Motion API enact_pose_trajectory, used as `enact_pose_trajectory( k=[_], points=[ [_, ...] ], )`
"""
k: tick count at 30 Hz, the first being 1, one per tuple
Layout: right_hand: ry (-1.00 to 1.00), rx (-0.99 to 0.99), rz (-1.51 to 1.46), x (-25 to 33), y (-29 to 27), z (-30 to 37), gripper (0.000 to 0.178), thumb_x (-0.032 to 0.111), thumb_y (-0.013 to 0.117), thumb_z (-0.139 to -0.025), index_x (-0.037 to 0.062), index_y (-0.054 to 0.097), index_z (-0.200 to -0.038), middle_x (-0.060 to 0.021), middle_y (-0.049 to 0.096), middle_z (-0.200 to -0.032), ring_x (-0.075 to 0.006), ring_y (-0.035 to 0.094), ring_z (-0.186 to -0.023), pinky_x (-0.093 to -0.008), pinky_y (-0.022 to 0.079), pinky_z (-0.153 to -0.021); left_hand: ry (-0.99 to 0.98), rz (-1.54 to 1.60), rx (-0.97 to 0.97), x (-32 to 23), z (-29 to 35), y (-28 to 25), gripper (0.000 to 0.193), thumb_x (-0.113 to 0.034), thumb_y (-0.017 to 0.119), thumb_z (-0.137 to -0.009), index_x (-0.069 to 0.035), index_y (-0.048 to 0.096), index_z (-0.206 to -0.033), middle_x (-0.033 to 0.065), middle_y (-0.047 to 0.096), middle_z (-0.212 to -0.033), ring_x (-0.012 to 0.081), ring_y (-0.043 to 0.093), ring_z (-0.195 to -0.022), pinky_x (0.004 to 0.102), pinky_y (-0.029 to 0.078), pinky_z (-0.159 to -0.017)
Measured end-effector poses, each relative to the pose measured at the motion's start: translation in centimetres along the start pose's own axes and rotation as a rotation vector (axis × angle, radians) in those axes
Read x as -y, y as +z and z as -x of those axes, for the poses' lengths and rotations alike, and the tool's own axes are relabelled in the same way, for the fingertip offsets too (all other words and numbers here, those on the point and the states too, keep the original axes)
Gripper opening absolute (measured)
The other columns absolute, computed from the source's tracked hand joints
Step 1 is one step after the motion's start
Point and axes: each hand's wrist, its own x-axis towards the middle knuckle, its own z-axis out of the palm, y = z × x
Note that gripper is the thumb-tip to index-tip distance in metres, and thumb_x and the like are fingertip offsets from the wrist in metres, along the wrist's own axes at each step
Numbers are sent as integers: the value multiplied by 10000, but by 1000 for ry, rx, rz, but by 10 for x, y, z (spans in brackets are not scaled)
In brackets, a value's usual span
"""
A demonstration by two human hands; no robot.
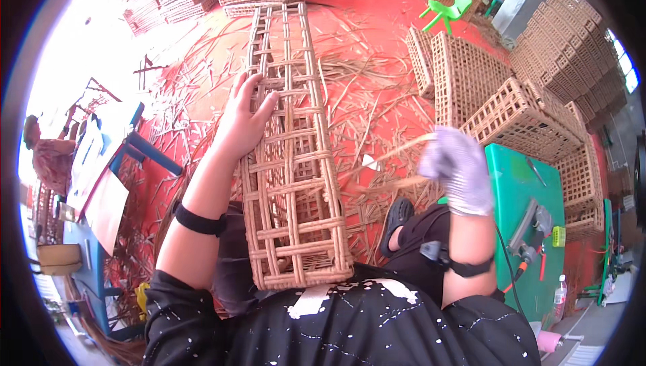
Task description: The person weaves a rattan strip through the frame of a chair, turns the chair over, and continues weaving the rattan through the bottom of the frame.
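A long openwork wicker basket (296,184) lies across my lap and stretches away from me, its lattice side facing up. My bare left hand (243,114) grips its left edge about midway, thumb over the top and fingers partly hidden along the side. To the right of the basket, my right hand (457,164), in a pale striped glove, is closed and slightly blurred. Light-brown wicker strands (407,145) run from it toward the basket; where they end I cannot make out.
Cut strips (363,107) litter the red floor. A green table (528,231) with hand tools stands at my right, beside stacked wicker baskets (525,117). A green chair (449,11) is farther back. At left, a person (54,157) is by a blue-framed table (84,245).
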Motion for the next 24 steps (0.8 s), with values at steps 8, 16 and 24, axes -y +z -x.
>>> enact_pose_trajectory(
  k=[8,16,24],
  points=[
    [-191,146,353,97,55,68,198,144,564,-894,-11,593,-773,-54,595,-660,-82,521,-517,-202,421,-508,598,362,277,-124,34,-41,452,-320,638,-822,-30,554,-1159,188,509,-1252,322,498,-1155,383,415,-953],
    [-401,236,249,117,84,52,189,171,583,-874,-12,625,-888,-59,601,-674,-89,536,-486,-199,416,-455,451,103,414,-153,54,-26,268,-311,516,-889,-71,630,-914,164,621,-768,363,599,-750,426,476,-666],
    [-395,164,1081,185,1,13,211,191,637,-835,20,648,-959,-8,603,-767,-63,543,-640,-190,431,-591,141,122,210,-121,24,-47,364,-344,450,-935,-38,648,-931,142,615,-699,276,609,-636,359,466,-624]
  ],
)
